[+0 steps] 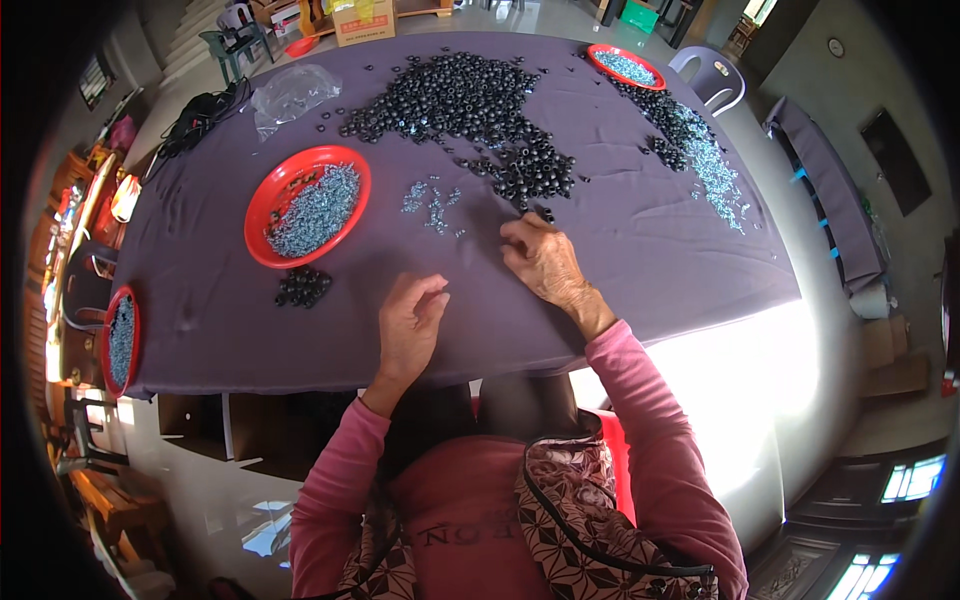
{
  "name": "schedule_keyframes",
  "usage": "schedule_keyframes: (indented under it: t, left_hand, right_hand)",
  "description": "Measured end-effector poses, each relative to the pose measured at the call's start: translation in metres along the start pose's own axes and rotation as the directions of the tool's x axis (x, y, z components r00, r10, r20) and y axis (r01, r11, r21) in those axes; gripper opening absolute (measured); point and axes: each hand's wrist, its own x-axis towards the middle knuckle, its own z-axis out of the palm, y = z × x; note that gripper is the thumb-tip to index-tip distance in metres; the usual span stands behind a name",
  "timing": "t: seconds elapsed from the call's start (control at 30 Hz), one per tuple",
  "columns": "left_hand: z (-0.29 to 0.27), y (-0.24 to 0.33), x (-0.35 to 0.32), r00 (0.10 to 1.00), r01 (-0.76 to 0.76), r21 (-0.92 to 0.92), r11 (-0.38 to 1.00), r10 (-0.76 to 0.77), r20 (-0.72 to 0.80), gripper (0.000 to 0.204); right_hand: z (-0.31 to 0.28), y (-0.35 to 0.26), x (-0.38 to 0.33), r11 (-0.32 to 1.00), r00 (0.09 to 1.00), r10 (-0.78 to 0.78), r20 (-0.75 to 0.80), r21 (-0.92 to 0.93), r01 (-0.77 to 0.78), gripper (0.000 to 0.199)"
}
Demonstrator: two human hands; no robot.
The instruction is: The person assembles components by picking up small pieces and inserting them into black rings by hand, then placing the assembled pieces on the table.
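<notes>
My right hand (pixel 540 262) lies on the purple tablecloth (pixel 640 240), fingers reaching to the near edge of a big heap of small black round parts (pixel 470 110); whether it pinches one I cannot tell. My left hand (pixel 408 325) rests nearer the table's front edge with fingers loosely curled, and nothing shows in it. A small scatter of tiny silvery screws (pixel 430 205) lies just beyond both hands. Left of them sits a red round dish (pixel 262 205) filled with the same silvery screws. A little cluster of black parts (pixel 302 287) lies below that dish.
A second red dish (pixel 625 66) of screws stands at the far right, with a trail of screws and black parts (pixel 700 150) running toward me. A third red dish (pixel 122 340) hangs at the left edge. A clear plastic bag (pixel 292 95), black cables (pixel 200 115) and plastic chairs (pixel 712 78) lie beyond.
</notes>
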Motion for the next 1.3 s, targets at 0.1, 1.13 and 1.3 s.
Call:
schedule_keyframes:
  t: [0.1,1.13,1.3]
  left_hand:
    - [0.000,0.002,0.000,1.000,0.010,0.015,1.000,-0.010,0.000,0.017]
    - [0.000,0.004,0.000,1.000,0.015,0.037,0.999,-0.015,0.006,0.015]
    - [0.001,0.009,0.000,0.999,0.037,0.024,0.999,-0.037,0.003,0.015]
  right_hand:
    - [-0.008,0.020,0.002,0.993,0.971,0.036,-0.236,0.115,-0.008,0.013]
    - [-0.029,0.078,0.009,0.979,0.955,0.193,-0.223,0.102,-0.174,0.012]
    - [-0.045,0.106,0.028,0.980,0.912,0.180,-0.367,-0.008,-0.197,0.017]
